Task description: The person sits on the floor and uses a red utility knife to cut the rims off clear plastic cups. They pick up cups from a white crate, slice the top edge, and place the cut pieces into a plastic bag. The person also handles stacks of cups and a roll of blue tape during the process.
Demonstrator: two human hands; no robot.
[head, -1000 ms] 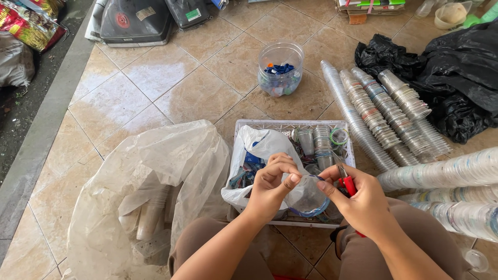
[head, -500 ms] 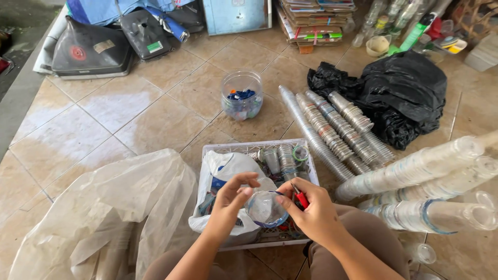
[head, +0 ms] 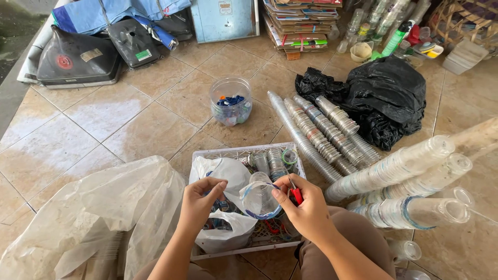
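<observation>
Clear plastic cup point(head: 261, 199) sat over the white slotted crate point(head: 234, 154), near centre. Right hand point(head: 306, 207) clamped cup rim and red-handled cutter point(head: 295, 194); left hand point(head: 199, 199) pinched its peeling film lid. Best to pull slowly, keeping the blade away.

**Clear plastic, glossy tile, crinkled film**

The cup point(head: 261, 199) is showing thin, clear, glossy plastic, as are the stacked cups point(head: 394, 173) lying beside it. The crate point(head: 244, 153) is looking like white matt plastic lattice. The big bag point(head: 98, 212) is showing cloudy, crinkled plastic film; the black bags point(head: 389, 98) are gleaming softly. The floor point(head: 129, 129) tiles are shining smooth and beige. The jar point(head: 230, 101) is looking like clear plastic.
</observation>
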